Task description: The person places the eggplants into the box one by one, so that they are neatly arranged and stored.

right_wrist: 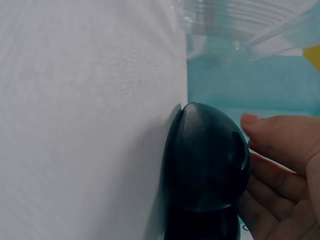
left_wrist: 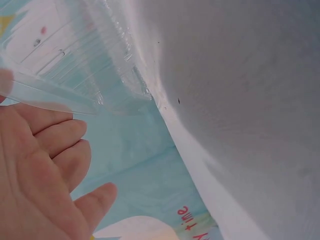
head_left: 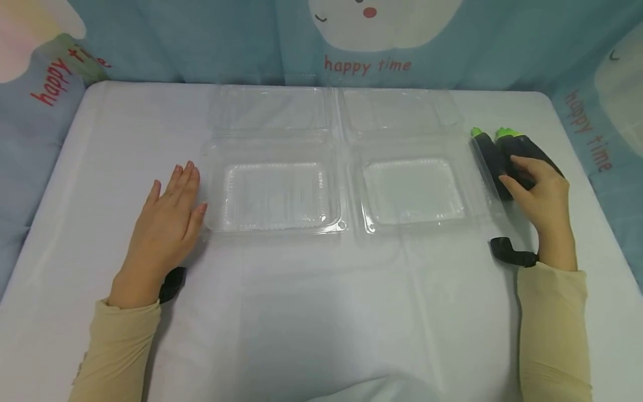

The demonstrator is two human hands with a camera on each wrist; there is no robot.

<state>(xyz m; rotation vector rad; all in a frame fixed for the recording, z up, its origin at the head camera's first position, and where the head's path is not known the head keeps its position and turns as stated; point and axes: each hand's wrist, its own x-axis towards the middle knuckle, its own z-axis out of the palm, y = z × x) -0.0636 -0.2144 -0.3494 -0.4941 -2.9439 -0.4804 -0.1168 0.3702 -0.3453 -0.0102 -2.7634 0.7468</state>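
Observation:
Two clear plastic clamshell boxes lie open side by side on the white table, the left box (head_left: 281, 229) and the right box (head_left: 417, 226), lids folded back. My left hand (head_left: 168, 223) rests flat on the cloth, fingers straight, its fingertips against the left box's edge (left_wrist: 85, 65). Two dark eggplants with green stems lie at the right: one (head_left: 489, 159) next to the right box, the other (head_left: 529, 148) beside it. My right hand (head_left: 537, 192) curls round the outer eggplant (right_wrist: 205, 160), thumb and fingers (right_wrist: 280, 165) on either side of it.
The white table (head_left: 321, 312) is bordered by a blue "happy time" cloth (head_left: 366, 64) at the back and sides. Black wrist mounts (head_left: 512, 254) sit by each sleeve. Both boxes hold nothing.

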